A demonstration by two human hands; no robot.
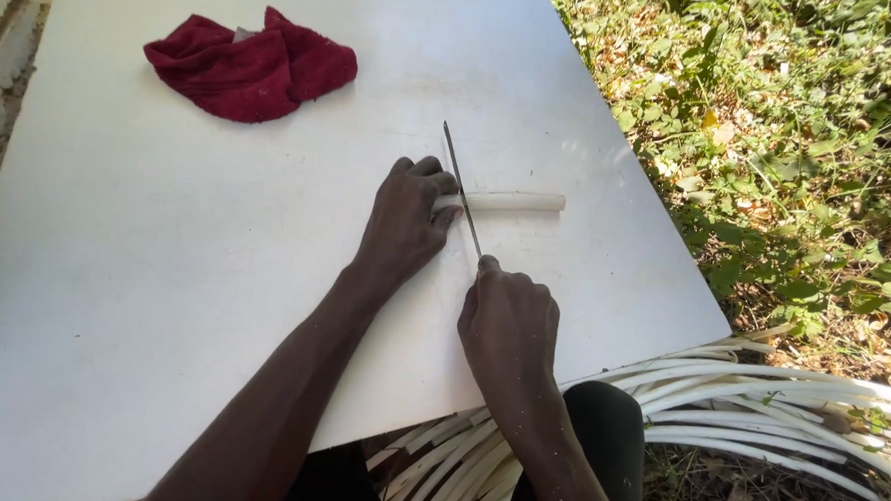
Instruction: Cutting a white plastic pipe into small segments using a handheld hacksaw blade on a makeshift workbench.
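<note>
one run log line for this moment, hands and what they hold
left hand pins white stick on white board | right hand holds knife across stick | red cloth far corner

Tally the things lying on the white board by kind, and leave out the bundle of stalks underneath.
Red cloth: 1
Knife, in the right hand: 1
Pale peeled stalk piece, pinned by the left hand: 1
Total on the white board: 3
</note>
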